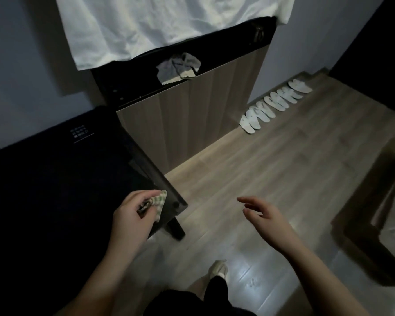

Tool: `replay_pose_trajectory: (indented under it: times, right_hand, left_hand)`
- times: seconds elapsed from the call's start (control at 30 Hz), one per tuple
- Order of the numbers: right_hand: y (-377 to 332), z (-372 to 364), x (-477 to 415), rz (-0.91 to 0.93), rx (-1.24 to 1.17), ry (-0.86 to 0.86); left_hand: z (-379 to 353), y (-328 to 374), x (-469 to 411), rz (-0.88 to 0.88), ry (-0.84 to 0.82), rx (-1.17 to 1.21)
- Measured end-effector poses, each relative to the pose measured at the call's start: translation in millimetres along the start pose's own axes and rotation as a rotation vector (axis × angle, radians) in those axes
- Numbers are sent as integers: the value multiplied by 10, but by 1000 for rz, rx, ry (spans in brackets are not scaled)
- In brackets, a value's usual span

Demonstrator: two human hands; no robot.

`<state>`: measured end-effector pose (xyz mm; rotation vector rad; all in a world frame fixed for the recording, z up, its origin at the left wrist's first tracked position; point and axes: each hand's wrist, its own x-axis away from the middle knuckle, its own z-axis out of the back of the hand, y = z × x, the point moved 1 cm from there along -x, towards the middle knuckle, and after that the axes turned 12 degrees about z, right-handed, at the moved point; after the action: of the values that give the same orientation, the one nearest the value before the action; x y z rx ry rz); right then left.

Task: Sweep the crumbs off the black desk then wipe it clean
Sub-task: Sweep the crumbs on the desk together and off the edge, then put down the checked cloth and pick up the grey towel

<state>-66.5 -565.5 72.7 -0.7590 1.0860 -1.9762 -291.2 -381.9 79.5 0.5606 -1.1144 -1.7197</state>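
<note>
1. Left hand [132, 215] was at lower centre-left of the frame, fingers curled, pinching a small checked cloth [160, 199] between thumb and fingertips.
2. The cloth sat right at the near right corner of the black desk [55, 190], over its edge. Whether it touched the top could not be told.
3. The desk filled the left half of the frame and was very dark, so crumbs could not be made out on it. A faint grid-like mark [79, 132] showed toward its far end.
4. Right hand [265, 213] hung at centre-right over the wooden floor [283, 167], fingers loosely spread, holding nothing, well apart from the desk.
5. A desk leg [176, 229] stood just below the corner, beside the cloth.
6. A wood-grain panel [192, 119] stood just beyond the desk's far right end.
7. Above it, a crumpled grey fabric [178, 67] lay on a dark ledge, under a hanging white sheet [169, 26] at top centre.
8. A row of white slippers [274, 103] lined the wall at upper right.
9. One foot [219, 269] in a pale shoe was on the floor at bottom centre.
</note>
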Motion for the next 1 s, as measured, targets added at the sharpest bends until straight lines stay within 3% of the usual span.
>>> replay_pose_trajectory:
  times: [0.17, 0.53, 0.87, 1.0]
  right_hand:
    - [132, 601, -781, 92, 3, -39]
    - [467, 862, -2190, 76, -27, -237]
    - [92, 1107, -3872, 106, -3, -245]
    - [-121, 825, -4348, 132, -67, -368]
  left_hand:
    - [-488, 430, -252, 5, 95, -10]
    - [-1231, 624, -1222, 122, 169, 38]
    - [-1416, 1120, -3040, 41, 193, 65]
    - [-1377, 1127, -3447, 71, 277, 102]
